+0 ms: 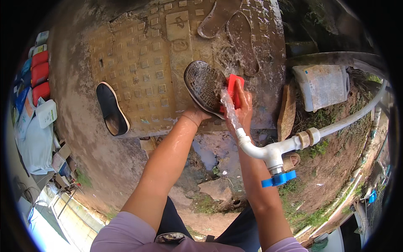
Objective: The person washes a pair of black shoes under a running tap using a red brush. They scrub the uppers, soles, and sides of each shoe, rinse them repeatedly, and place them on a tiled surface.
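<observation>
My left hand [198, 115] grips a dark shoe [204, 82] from beneath, near one end, with its patterned sole turned up and wet. In my right hand [244, 105] is a red scrubbing brush [235, 86], pressed against the shoe's right side. Water pours onto the shoe and brush from a white plastic tap [252, 148] with a blue handle [278, 179]; the stream hides part of both. The brush's bristles cannot be made out. A second dark slip-on shoe [112, 108] with a pale sole edge lies to the left. Two wet brown insoles [243, 42] lie at the far side.
Under the work is a wet, studded concrete slab [138, 71]. A white hose [357, 119] runs from the tap to the right, past a dirty white jerrycan [321, 86] and a wooden board [286, 111]. Red containers [40, 73] and bags stand at the left rim.
</observation>
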`<state>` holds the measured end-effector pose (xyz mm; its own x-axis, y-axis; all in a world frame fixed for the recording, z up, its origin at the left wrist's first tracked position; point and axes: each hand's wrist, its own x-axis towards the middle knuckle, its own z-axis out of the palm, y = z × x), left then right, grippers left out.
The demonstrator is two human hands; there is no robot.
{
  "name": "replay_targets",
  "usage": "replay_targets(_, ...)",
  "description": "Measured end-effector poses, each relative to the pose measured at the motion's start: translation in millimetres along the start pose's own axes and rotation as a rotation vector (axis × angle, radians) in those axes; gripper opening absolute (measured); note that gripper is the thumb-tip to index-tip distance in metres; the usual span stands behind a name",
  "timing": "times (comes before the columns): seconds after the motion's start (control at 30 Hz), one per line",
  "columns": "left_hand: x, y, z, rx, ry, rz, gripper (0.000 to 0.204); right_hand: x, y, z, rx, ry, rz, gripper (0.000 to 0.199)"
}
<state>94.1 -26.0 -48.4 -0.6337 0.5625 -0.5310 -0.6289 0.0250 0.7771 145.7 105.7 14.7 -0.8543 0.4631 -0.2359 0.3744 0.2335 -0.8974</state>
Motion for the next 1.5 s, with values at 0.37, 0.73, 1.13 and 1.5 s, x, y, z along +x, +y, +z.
replay_targets(0.37,-10,-17,-4,-0.38,0.004,-0.102,0.041,-34,13,-15,-0.092,-0.011,0.128,0.054)
replay_targets(0.73,7,64,36,-0.664,0.632,0.182,0.022,-60,72,-29,0.319,0.09,0.432,0.049)
replay_targets(1.13,62,30,53,-0.724,0.323,0.108,0.024,57,61,-13,-0.027,0.163,-0.305,0.063)
replay_targets(1.5,-3,15,28,-0.699,0.507,0.029,0.042,-37,66,28,-0.277,-0.193,-0.143,0.058)
